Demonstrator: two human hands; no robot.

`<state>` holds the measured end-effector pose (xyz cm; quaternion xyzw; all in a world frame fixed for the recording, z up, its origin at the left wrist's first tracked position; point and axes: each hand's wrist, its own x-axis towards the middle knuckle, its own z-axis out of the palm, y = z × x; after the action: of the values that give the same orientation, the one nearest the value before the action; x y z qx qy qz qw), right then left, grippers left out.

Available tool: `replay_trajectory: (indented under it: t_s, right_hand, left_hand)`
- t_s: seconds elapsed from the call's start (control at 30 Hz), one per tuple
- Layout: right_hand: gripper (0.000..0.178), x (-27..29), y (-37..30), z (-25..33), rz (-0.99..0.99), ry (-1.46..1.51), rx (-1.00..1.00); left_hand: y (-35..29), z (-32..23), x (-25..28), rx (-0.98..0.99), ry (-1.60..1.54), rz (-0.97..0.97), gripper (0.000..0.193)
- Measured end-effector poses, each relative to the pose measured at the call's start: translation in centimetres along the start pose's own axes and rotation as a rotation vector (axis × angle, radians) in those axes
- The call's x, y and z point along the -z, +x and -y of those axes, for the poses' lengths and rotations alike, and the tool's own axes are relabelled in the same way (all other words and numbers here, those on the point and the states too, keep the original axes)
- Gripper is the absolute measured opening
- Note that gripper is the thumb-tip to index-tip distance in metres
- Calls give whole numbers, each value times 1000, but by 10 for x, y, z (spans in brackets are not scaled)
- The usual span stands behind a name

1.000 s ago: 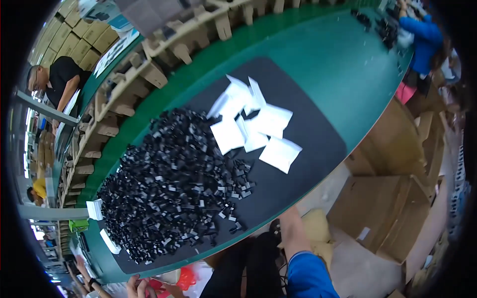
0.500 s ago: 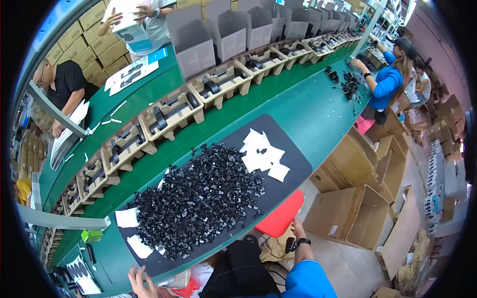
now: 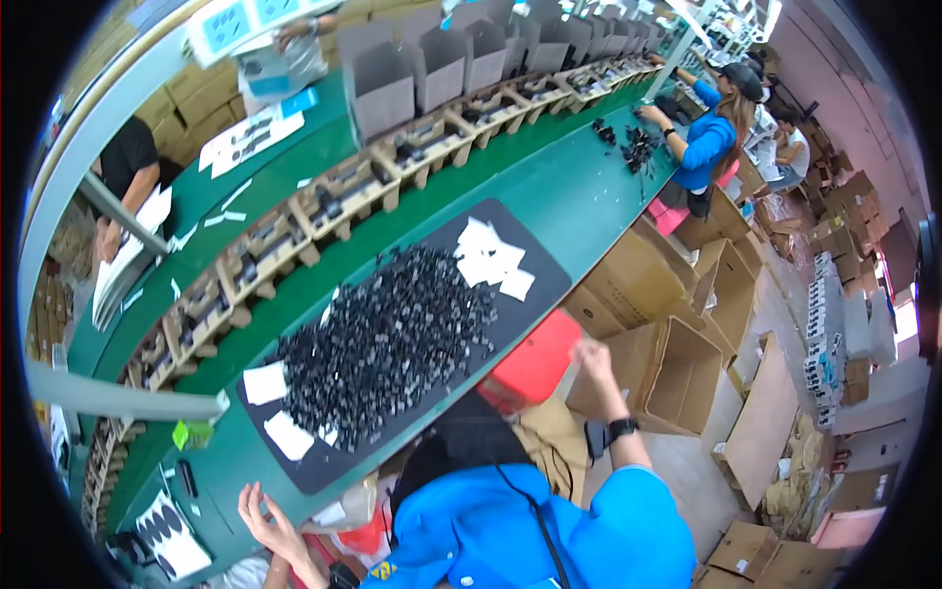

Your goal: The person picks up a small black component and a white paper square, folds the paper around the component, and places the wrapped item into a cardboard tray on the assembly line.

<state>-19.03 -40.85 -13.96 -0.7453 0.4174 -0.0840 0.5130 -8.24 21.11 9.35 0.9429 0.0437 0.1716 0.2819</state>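
Note:
My left hand point(image 3: 267, 515) is open, fingers spread, over the near left edge of the green workbench point(image 3: 549, 218). It holds nothing. My right hand point(image 3: 592, 361) is out to the right, beside a red plastic stool point(image 3: 535, 361); its fingers are blurred, and I cannot tell whether they touch the stool or hold anything. A large heap of small black plastic parts point(image 3: 388, 344) lies on a dark grey mat point(image 3: 329, 474) in front of me. White paper pieces point(image 3: 488, 253) lie at the heap's far right, and more white sheets point(image 3: 265, 384) at its left end.
Beyond the mat runs a row of moulded trays point(image 3: 343, 201) with black parts, with grey open boxes point(image 3: 383, 98) behind. A co-worker in blue point(image 3: 706, 142) stands at the far right. Open cardboard cartons point(image 3: 677, 368) stand on the floor. A metal post point(image 3: 128, 390) crosses the left.
My right hand has risen forward beside the stool. The left hand has shifted slightly up and left. The view has tilted, bringing my blue shirt into sight. A co-worker's printed box has moved up and left.

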Motion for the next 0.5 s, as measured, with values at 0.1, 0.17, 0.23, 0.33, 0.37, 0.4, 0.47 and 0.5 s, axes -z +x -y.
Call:
replay_trajectory:
  t_s: [0.1,0.17,0.23,0.33,0.37,0.4,0.47,0.5]
  right_hand:
    - [22,4,11,95,-12,158,47]
    - [26,2,17,132,74,143,24]
    - [26,-11,41,142,111,22,113]
    - [27,-24,72,156,77,-252,350]
    - [27,-30,79,160,2,-396,489]
    - [27,-36,84,163,-74,-539,628]
    - [27,-50,105,166,-36,-523,539]
    - [28,-57,114,165,3,-512,443]
  left_hand:
    - [-12,22,14,-32,42,-52,23]
    - [-7,29,15,-170,99,-126,22]
    - [3,16,16,-35,15,-124,22]
    - [18,-18,-1,248,-171,-126,23]
    - [28,-31,-6,158,-164,-113,22]
    - [37,-43,-11,68,-156,-99,22]
    - [59,-64,-23,-26,-151,-96,22]
    - [69,-73,-28,-51,-114,-63,22]
